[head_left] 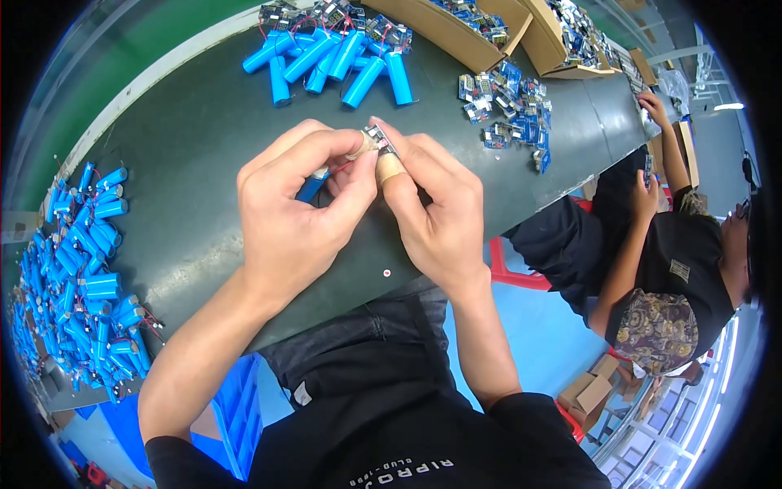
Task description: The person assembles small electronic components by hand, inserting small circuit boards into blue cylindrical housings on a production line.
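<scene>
My left hand point(297, 204) and my right hand point(432, 208) meet above the dark table point(195, 147). Together they pinch a small circuit board point(380, 140) at the fingertips. A blue cylindrical battery cell point(313, 186) with a red wire hangs under my left fingers, mostly hidden by them. Tan tape wraps my right thumb and a left fingertip.
A big heap of blue cells with wires point(77, 277) lies at the left. Several more cells point(334, 57) lie at the far edge, small boards point(509, 106) to their right, cardboard boxes point(464, 33) behind. Another person point(668, 269) sits at the right. A blue bin point(236, 407) stands below the table.
</scene>
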{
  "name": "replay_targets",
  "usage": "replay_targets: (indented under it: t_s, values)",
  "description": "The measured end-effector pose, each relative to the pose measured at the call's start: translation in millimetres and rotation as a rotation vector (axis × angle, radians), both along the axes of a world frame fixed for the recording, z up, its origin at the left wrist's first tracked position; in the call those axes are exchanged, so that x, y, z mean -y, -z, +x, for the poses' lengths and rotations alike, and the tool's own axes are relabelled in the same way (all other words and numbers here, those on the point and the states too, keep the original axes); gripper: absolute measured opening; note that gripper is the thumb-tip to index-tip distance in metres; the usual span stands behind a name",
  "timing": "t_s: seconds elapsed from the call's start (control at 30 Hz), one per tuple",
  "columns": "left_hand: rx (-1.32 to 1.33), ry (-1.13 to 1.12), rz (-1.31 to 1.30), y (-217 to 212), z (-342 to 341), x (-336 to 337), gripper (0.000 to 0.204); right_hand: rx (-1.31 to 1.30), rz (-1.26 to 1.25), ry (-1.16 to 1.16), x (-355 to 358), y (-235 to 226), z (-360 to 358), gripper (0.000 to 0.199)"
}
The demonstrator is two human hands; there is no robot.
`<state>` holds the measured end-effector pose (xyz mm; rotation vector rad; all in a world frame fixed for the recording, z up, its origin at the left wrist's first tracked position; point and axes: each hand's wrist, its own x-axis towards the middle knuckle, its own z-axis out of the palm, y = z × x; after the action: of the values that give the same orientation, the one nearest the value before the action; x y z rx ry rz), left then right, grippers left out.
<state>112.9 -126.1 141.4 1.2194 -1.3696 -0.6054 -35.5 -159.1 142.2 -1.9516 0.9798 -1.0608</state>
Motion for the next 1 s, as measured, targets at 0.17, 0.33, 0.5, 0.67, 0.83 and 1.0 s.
replay_targets:
  t_s: [0.17, 0.33, 0.5, 0.67, 0.83, 1.0]
  values:
    - [0.025, -0.057, -0.123, 3.0, -1.4, 3.5, 0.008, -0.029, -0.084, 0.01, 1.0, 1.0, 0.4, 0.029]
    - [0.045, -0.055, -0.119, 5.1, -0.5, 2.1, 0.01, -0.054, -0.118, 0.009, 1.4, 3.0, 0.2, 0.03]
    - [-0.029, -0.054, -0.08, 8.2, -1.8, 2.4, 0.011, -0.064, -0.135, 0.026, -0.1, 3.0, 1.1, 0.03]
    - [-0.056, -0.006, -0.054, 7.1, 0.7, 2.5, 0.011, -0.055, -0.151, 0.039, 0.1, 4.3, 1.2, 0.029]
    - [-0.1, 0.023, -0.043, 8.6, 1.0, 1.7, 0.011, -0.047, -0.14, 0.022, 0.7, 6.6, 0.1, 0.029]
    - [-0.115, 0.021, -0.038, 7.3, -1.1, 2.3, 0.011, -0.036, -0.176, 0.037, 2.0, 7.3, 0.3, 0.029]
